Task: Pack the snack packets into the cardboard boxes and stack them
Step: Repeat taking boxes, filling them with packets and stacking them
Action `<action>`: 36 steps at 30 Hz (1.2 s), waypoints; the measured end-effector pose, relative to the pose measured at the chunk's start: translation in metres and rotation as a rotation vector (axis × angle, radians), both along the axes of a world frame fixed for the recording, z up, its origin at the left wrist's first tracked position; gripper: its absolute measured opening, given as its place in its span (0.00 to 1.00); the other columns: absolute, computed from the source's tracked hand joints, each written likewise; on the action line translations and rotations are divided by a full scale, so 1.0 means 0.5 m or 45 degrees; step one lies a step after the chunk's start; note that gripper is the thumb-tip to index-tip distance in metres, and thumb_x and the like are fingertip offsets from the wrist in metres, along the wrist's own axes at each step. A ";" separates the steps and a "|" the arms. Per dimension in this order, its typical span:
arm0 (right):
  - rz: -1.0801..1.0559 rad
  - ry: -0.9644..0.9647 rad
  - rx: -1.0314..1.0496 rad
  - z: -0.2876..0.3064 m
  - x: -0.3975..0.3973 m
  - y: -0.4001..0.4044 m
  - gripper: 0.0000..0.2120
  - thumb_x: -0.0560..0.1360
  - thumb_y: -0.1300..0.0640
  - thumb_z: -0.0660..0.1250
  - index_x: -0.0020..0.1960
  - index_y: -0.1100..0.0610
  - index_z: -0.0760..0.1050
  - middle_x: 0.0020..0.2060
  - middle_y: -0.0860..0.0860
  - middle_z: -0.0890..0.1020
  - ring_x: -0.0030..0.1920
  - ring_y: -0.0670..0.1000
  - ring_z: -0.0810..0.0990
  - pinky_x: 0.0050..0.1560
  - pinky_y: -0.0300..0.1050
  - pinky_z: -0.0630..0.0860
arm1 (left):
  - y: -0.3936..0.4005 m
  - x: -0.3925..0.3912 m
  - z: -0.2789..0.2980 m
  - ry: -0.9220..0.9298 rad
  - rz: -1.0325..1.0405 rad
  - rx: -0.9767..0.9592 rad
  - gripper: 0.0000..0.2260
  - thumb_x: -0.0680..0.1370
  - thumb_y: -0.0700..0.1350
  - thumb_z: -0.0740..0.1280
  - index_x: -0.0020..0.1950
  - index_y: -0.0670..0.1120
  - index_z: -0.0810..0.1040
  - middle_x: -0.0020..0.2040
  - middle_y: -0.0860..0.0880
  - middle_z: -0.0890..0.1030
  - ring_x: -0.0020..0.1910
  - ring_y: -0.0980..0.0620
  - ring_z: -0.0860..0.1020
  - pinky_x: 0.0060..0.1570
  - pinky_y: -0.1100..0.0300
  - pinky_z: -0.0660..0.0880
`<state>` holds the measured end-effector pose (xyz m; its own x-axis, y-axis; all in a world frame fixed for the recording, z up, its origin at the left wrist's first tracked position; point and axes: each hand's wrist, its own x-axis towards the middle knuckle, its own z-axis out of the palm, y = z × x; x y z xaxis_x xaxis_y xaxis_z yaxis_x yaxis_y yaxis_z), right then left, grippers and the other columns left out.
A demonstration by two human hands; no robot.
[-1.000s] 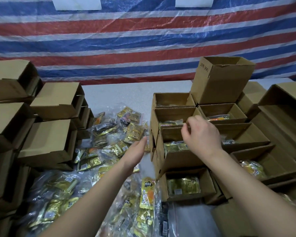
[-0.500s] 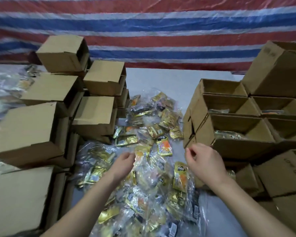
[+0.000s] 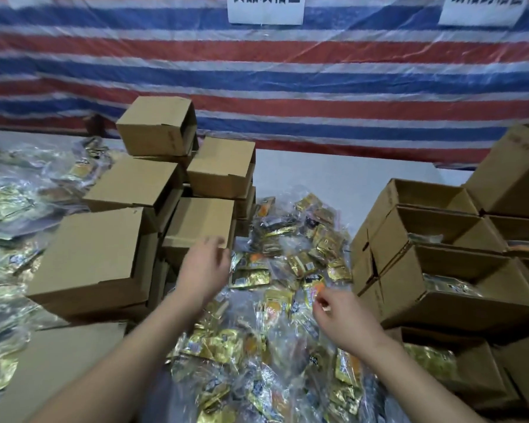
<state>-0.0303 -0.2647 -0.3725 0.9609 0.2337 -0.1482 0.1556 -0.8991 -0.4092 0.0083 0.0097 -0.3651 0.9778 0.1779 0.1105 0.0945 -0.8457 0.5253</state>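
A heap of gold and orange snack packets point(image 3: 287, 270) in clear wrap covers the table between two groups of cardboard boxes. My left hand point(image 3: 203, 270) reaches forward with loose fingers toward a small cardboard box point(image 3: 199, 222) lying on its side in the left stack; it holds nothing. My right hand point(image 3: 342, 319) hovers over the packets with fingers curled, and nothing shows in it. Open boxes point(image 3: 440, 261) with packets inside stand at the right.
More boxes on their sides are stacked at the left point(image 3: 95, 257) and back point(image 3: 156, 126). More wrapped packets point(image 3: 9, 203) lie far left. A striped tarp point(image 3: 287, 87) with white paper signs hangs behind the white table point(image 3: 333, 175).
The view has swung left and up. My left hand has moved from the packet heap toward the box stack. My right hand has drawn away from the open boxes to over the packets.
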 end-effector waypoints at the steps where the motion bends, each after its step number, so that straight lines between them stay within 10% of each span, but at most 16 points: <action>1: 0.028 -0.011 0.008 0.012 0.021 0.017 0.11 0.81 0.49 0.60 0.49 0.54 0.77 0.45 0.48 0.79 0.42 0.47 0.79 0.44 0.47 0.79 | 0.010 0.036 0.020 -0.035 -0.006 0.054 0.17 0.81 0.48 0.62 0.68 0.43 0.74 0.64 0.46 0.77 0.63 0.48 0.75 0.64 0.54 0.70; 13: 0.117 -0.133 0.037 0.160 0.232 0.134 0.22 0.81 0.49 0.59 0.73 0.55 0.68 0.70 0.51 0.71 0.69 0.51 0.70 0.70 0.51 0.69 | 0.006 0.417 0.050 0.209 -0.255 0.781 0.23 0.81 0.52 0.59 0.77 0.54 0.61 0.78 0.38 0.57 0.75 0.34 0.59 0.71 0.37 0.60; 20: 0.042 -0.120 0.016 0.122 0.234 0.084 0.17 0.81 0.47 0.59 0.64 0.54 0.74 0.59 0.48 0.74 0.60 0.49 0.74 0.63 0.48 0.73 | -0.031 0.487 -0.008 0.460 -0.266 0.927 0.22 0.82 0.50 0.55 0.77 0.52 0.61 0.79 0.37 0.46 0.77 0.31 0.49 0.69 0.30 0.56; 27: 0.031 -0.209 0.083 0.104 0.252 0.096 0.13 0.81 0.50 0.59 0.58 0.55 0.77 0.53 0.47 0.76 0.54 0.48 0.76 0.58 0.47 0.76 | -0.009 0.466 0.000 0.164 -0.144 1.030 0.30 0.83 0.52 0.54 0.80 0.39 0.50 0.79 0.40 0.53 0.78 0.41 0.53 0.71 0.37 0.59; 36: -0.181 -0.511 0.327 0.232 0.317 0.104 0.17 0.81 0.49 0.61 0.67 0.55 0.74 0.63 0.50 0.75 0.63 0.50 0.74 0.61 0.42 0.69 | -0.014 0.317 0.210 -0.321 -0.392 0.173 0.35 0.75 0.63 0.67 0.77 0.47 0.64 0.72 0.49 0.70 0.70 0.50 0.69 0.68 0.54 0.67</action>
<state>0.1282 -0.2129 -0.2565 0.9553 0.0763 0.2855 0.2292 -0.8010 -0.5531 0.1666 0.0025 -0.2600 0.9224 -0.1509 0.3555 -0.2906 -0.8775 0.3816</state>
